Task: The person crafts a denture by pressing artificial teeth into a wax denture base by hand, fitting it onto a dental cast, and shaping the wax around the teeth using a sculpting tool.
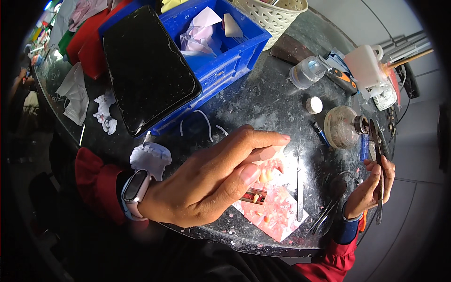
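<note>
My left hand (206,181) curls over a pink wax denture piece (267,175) with pale teeth, its thumb and fingers closed around it; glare and the hand hide much of this piece. Just below the thumb, a short strip of dark red wax (254,196) carries a small tooth. In my right hand (371,188) is a metal wax knife (380,174), held upright, its upper end beside the neck of a round glass burner (342,129). A sheet strewn with pink wax scraps (277,216) lies under the left hand. Near its right edge rests a slim metal carving tool (299,192).
A white plaster dental cast (150,159) stands by my left wrist. Behind it, a black tablet (148,70) leans on a blue crate (221,70) holding crumpled paper. A clear jar (306,73), a white cap (314,105) and a white bottle (365,69) stand toward the far right.
</note>
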A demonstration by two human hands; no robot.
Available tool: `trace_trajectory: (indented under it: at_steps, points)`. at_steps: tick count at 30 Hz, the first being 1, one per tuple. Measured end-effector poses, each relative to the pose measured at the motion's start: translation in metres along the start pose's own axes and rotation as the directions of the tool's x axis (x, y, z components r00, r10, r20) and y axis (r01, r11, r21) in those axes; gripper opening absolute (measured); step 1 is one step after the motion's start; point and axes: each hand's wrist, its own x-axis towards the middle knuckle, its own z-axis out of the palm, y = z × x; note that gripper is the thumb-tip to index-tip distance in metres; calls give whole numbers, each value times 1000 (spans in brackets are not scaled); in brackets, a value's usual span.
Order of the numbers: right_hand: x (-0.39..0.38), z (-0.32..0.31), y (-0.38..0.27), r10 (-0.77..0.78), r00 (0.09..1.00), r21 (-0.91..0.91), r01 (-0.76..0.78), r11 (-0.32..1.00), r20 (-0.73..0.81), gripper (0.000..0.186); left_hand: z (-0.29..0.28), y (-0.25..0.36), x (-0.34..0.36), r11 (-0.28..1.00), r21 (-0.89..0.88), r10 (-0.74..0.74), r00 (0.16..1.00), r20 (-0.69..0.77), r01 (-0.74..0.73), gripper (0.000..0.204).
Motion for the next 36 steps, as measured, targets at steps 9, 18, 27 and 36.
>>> trace_trajectory:
  at_steps: [9,18,27,36]
  points:
    - [-1,-1,1,3,1000,13,-3,1000,-1,19,2,2,1,999,-29,-36,999,-14,35,39]
    - [-4,-2,-3,-15,1000,25,15,1000,3,19,1,8,0,995,-45,-87,996,-8,87,40]
    - [-28,5,-63,-359,831,479,130,868,425,37,9,9,1,966,-185,-179,983,35,183,41]
    - [-28,13,-75,-383,778,462,136,877,498,35,9,9,-1,973,-164,-155,987,48,161,42]
